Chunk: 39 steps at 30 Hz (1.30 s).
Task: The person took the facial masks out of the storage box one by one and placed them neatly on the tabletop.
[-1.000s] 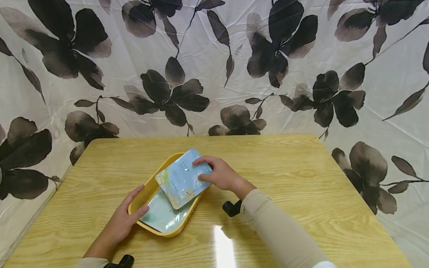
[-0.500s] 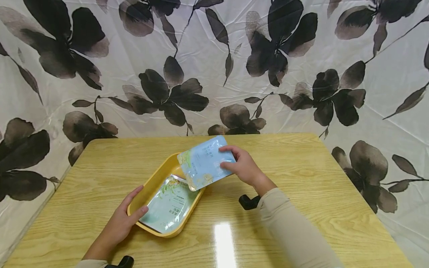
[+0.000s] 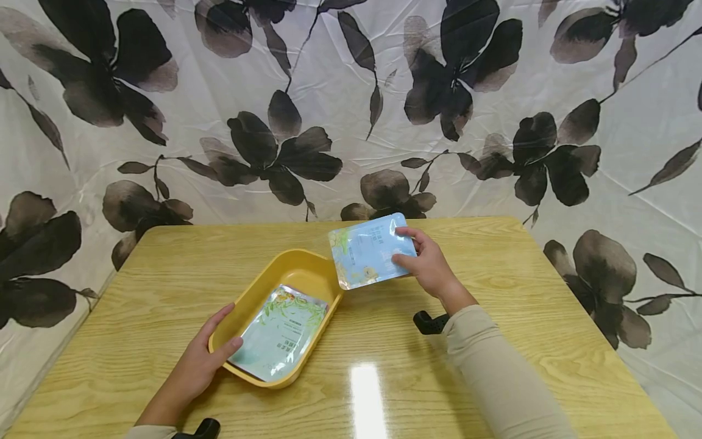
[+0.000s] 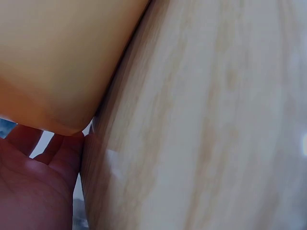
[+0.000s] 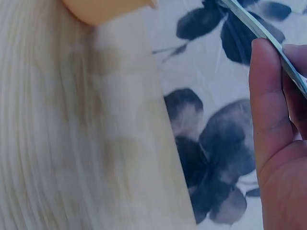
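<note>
My right hand (image 3: 430,262) pinches a light blue flat packet (image 3: 370,250), printed with flowers, between thumb and fingers. The packet is held up just beyond the right far end of a yellow plastic tray (image 3: 301,263). Seen edge-on in the right wrist view, the packet (image 5: 261,31) looks thin. Inside the tray lies a pale green packet (image 3: 282,335) with a flower print; a sliver of something pinkish shows at its edge. My left hand (image 3: 200,360) grips the tray's near left end, thumb over the rim. In the left wrist view, fingers (image 4: 67,153) touch the tray's outer wall (image 4: 62,62).
The tray stands on a wood-grain table (image 3: 493,366), left of its middle. A cloth with dark flowers (image 3: 378,110) hangs behind the table and at its sides. Black wrist devices (image 3: 429,323) sit at both wrists. A bright reflection lies on the near tabletop.
My right hand has lifted the blue packet from over the tray and carried it right and away, uncovering the pale green packet. My left hand and the tray have stayed in place.
</note>
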{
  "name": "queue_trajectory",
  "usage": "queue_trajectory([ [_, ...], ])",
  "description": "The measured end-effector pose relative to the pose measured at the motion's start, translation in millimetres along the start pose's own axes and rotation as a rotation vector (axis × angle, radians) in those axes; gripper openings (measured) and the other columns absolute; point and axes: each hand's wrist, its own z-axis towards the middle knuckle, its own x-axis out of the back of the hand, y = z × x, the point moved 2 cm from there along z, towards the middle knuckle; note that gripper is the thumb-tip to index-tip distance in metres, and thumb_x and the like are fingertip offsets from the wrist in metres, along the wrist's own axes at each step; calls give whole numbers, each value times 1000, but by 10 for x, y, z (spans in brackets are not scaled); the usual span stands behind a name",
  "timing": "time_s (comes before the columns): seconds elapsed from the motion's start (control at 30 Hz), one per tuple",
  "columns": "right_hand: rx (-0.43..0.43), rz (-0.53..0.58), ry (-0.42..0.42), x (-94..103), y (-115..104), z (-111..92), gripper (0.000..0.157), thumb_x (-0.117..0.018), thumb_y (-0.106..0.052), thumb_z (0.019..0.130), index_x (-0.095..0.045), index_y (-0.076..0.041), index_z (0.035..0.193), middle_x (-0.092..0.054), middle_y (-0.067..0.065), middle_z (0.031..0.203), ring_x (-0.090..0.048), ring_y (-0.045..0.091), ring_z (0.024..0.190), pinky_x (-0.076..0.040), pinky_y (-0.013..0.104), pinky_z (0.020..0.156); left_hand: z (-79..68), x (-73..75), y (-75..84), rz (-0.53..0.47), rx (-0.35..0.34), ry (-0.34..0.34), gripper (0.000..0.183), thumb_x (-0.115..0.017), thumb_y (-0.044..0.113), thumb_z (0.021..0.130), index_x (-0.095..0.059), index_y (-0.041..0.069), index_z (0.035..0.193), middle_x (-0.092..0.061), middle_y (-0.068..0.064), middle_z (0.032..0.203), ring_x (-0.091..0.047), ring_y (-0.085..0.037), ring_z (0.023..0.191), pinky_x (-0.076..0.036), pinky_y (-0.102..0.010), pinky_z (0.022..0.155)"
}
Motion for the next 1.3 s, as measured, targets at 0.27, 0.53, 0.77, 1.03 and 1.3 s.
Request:
queue_trajectory([
  [0.27,-35,32,104,267,175,-1,62,-57,10,94,-31,2,149,-55,25,119,-64,11,83,-57,24,69,-11,-3,36,-7,-6,10,69,-61,26,103,-25,10,159,-35,-29,151,-44,-44,130,-35,-8,88],
  [0.53,-100,24,150,381,346,2,62,-56,12,94,-29,3,149,-49,32,131,-64,11,84,-58,26,69,-25,-7,50,-24,-7,12,69,-61,26,102,-25,9,159,-35,-30,151,-44,-45,129,-36,-8,88],
  [0.77,-111,37,140,380,458,57,61,-55,16,93,-30,5,147,-50,32,125,-63,11,80,-59,28,63,-21,-12,49,-37,0,11,69,-60,26,103,-24,8,159,-35,-31,150,-44,-45,129,-36,-7,88],
  [1.03,-198,44,86,293,565,161,71,-51,18,89,-25,-2,152,-44,28,134,-61,20,87,-60,34,65,-28,-11,37,-32,-9,12,68,-60,25,103,-24,8,158,-35,-31,150,-44,-45,129,-36,-8,88],
  [1.3,-207,59,63,144,608,281,72,-51,18,89,-27,-2,153,-48,25,126,-60,22,85,-60,34,64,-30,-13,57,-34,-14,23,68,-61,25,103,-25,9,158,-33,-31,152,-42,-46,131,-33,-6,89],
])
